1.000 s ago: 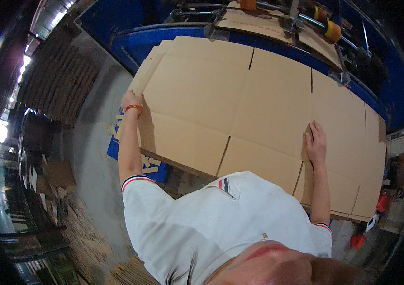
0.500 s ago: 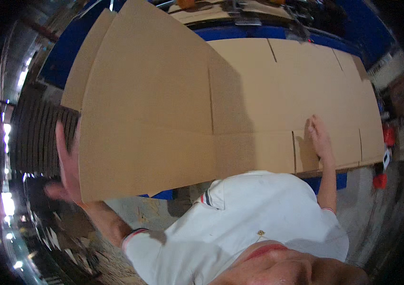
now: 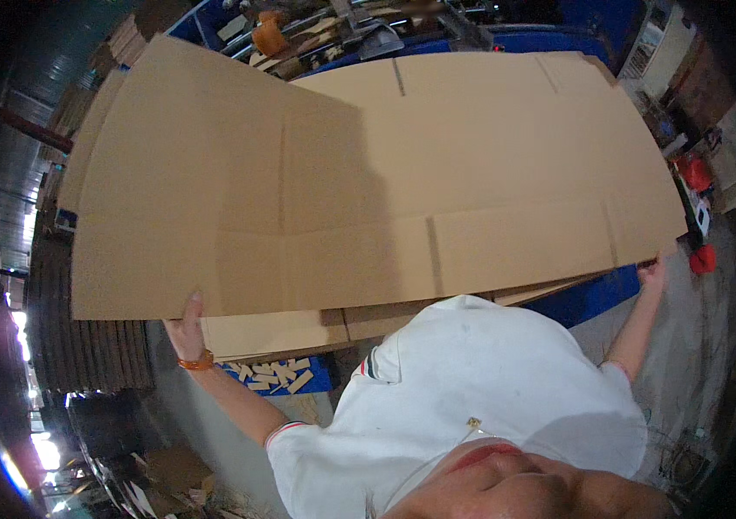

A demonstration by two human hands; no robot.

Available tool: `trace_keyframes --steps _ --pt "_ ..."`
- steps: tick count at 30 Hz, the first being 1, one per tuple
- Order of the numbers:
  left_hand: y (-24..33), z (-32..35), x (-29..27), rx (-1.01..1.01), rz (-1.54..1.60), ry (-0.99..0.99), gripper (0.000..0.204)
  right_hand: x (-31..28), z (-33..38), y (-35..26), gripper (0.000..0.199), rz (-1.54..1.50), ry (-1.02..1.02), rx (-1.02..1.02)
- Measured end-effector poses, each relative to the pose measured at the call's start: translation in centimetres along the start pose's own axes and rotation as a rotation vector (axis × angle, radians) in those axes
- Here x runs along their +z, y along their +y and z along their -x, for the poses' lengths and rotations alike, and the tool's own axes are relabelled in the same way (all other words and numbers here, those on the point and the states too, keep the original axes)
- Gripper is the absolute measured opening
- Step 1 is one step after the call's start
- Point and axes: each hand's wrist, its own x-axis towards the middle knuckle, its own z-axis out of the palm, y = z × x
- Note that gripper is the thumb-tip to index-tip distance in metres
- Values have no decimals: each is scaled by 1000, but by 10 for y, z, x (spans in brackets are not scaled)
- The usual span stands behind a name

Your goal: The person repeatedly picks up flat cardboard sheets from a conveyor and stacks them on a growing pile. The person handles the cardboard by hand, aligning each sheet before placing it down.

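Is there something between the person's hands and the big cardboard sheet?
Nothing visible. The left hand grips the near edge of the top cardboard sheet directly, and the right hand meets its right corner, partly hidden under the sheet.

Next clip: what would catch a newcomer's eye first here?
A huge flat cardboard sheet, scored and slotted, fills most of the view. The left hand grips its lower left edge and the right hand its lower right corner. More sheets lie beneath it, over a blue machine.
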Motion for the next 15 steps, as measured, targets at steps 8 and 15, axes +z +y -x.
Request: trace_keyframes --steps 8,15 --pt "-51 -29 -38 -6 -217 11 36 59 189 63 44 -117 -59 -282" --pt "-67 -1 21 164 -109 116 25 116 255 108 35 558 -326 -1184"
